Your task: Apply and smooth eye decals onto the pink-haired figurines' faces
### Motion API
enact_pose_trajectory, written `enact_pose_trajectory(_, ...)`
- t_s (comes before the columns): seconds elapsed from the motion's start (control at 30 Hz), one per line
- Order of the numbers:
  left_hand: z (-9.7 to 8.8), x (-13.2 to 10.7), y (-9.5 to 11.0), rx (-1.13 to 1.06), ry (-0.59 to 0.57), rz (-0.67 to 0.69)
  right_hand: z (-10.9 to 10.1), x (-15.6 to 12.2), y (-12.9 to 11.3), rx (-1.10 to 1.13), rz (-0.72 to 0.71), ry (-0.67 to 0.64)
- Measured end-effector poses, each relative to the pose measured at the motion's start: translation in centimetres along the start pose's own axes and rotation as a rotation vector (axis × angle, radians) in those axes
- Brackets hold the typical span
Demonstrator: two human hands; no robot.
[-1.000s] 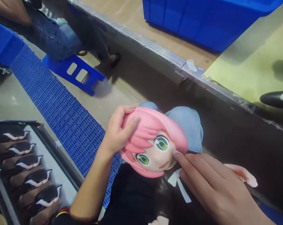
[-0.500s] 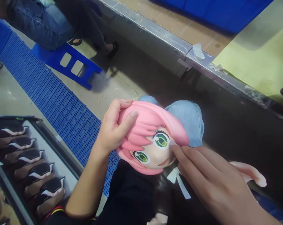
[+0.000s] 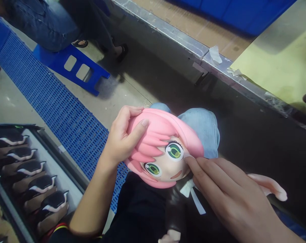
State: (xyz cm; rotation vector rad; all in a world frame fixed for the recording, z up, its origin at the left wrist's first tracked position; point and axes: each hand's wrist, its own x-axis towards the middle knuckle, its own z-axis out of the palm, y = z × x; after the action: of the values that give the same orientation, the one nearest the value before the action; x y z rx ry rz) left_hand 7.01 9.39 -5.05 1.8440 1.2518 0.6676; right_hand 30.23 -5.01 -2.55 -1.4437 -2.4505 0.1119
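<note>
A large figure (image 3: 165, 168) with pink hair, green eyes, a dark outfit and a white ribbon bow (image 3: 188, 189) lies across my lap, its head tilted to the side. My left hand (image 3: 125, 135) is wrapped over the top of the pink head, thumb on the fringe. At the cheek, just beside the upper green eye, the fingertips of my right hand (image 3: 226, 185) press together against the face. Whether they pinch something small is hidden. One bare limb of the figure sticks out beyond my right hand; another ends near the bottom edge.
To the left, a tray (image 3: 54, 155) holds several black-and-skin-toned figure parts (image 3: 41, 185). Blue slatted floor panels (image 3: 61, 101) run diagonally behind it. Another person sits on a blue stool (image 3: 72, 67). A metal-edged bench (image 3: 188, 37) carries a blue bin (image 3: 234, 13) and yellow sheet (image 3: 279, 60).
Both hands and the figure stay almost where they were. The surroundings shift slightly left and up with a small camera movement.
</note>
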Motion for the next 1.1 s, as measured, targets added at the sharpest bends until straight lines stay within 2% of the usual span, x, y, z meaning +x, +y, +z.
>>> enact_pose_trajectory(0.27,0.1,0.0,0.2,0.025,-0.001,0.013,0.4,0.0,0.1,0.021,0.009,0.016)
enact_pose_trajectory(0.57,0.0,0.0,-0.1,-0.008,0.006,0.002,0.8,-1.9,0.1,0.083,-0.042,0.042)
enact_pose_trajectory(0.73,0.1,0.0,-0.1,-0.022,0.009,-0.001,1.1,-2.3,-0.2,0.071,0.012,0.049)
enact_pose_trajectory(1.1,0.1,0.0,-0.2,-0.010,0.010,0.014,1.5,-2.4,-0.2,0.098,0.016,0.025)
